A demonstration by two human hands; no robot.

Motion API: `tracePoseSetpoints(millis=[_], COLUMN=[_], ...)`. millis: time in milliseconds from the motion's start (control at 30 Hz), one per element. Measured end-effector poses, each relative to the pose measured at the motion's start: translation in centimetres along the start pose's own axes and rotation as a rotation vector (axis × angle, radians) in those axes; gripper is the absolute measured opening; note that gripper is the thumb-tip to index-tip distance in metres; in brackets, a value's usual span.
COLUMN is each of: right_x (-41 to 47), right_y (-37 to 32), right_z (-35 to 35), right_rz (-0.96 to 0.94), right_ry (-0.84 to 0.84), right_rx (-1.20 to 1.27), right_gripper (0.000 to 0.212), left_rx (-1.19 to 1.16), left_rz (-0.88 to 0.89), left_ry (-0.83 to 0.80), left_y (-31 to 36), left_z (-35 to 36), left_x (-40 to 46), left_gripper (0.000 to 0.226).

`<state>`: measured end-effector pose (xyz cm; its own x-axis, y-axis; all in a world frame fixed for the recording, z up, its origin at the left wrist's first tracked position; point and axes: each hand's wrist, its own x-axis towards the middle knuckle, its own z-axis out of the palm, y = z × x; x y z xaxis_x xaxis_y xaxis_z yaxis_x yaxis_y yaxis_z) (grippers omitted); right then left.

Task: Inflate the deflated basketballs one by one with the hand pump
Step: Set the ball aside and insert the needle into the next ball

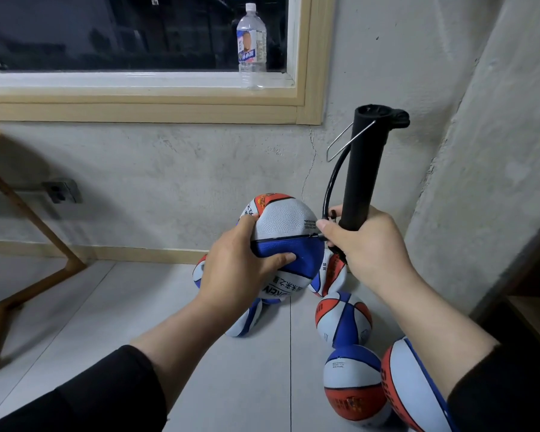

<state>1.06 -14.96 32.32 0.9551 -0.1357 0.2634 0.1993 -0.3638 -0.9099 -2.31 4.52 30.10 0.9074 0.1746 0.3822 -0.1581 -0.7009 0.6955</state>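
Bare concrete-walled room [387,73] with tiled floor [106,307], framed window [144,101].

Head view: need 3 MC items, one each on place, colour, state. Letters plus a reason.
1. Where is the water bottle?
A. on the window sill
B. on the floor
C. on the stool

2. What colour is the pump?
A. red
B. black
C. white

3. What is the left hand doing?
A. hanging idle
B. gripping the held basketball
C. pressing the wall

Key: 1 A, it stands on the white sill; 2 B, its barrel is black; 3 B, fingers wrap the ball while the right hand grips the pump.
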Motion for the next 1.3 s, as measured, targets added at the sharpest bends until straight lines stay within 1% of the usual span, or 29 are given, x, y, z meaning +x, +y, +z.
tracePoseSetpoints(millis=[100,233,367,500,667,800,900,1067,1300], right_x=[-0.3,-0.6,-0.6,-0.7,-0.9,-1.0,-1.0,-1.2,-1.4], right_y=[0.2,0.7,1.3,0.9,0.4,0.3,0.4,0.7,0.9], right_z=[0.6,1.1,1.2,0.1,-0.7,-0.5,0.0,0.8,1.6], right_rz=[0.013,0.041,0.055,0.089,0.043,0.064,0.099,0.124,0.163], right_ry=[0.008,0.005,-0.031,-0.050,-0.081,-0.054,-0.048,-0.045,-0.042], right_rx=[-0.021,-0.017,-0.045,0.112,0.076,0.131,0.182,0.174,0.233], right_gripper=[0.024,0.023,0.023,0.016,0.022,0.020,0.019,0.020,0.018], left_rx=[0.024,0.075,0.110,0.125,0.164,0.155,0.140,0.156,0.152], left_rz=[0.019,0.064,-0.034,-0.125,-0.103,-0.127,-0.118,-0.098,-0.105], left_ry=[0.036,0.052,-0.004,-0.056,-0.066,-0.093,-0.081,-0.058,-0.014], left_y=[0.5,1.1,1.0,0.2,0.1,0.4,0.4,0.4,1.0], left_z=[0.6,1.1,1.2,1.0,0.7,0.5,0.4,0.5,0.4], left_x=[-0.5,-1.0,-0.8,-0.1,0.2,0.4,0.5,0.2,-0.2], left_gripper=[0.048,0.047,0.050,0.050,0.051,0.045,0.047,0.045,0.052])
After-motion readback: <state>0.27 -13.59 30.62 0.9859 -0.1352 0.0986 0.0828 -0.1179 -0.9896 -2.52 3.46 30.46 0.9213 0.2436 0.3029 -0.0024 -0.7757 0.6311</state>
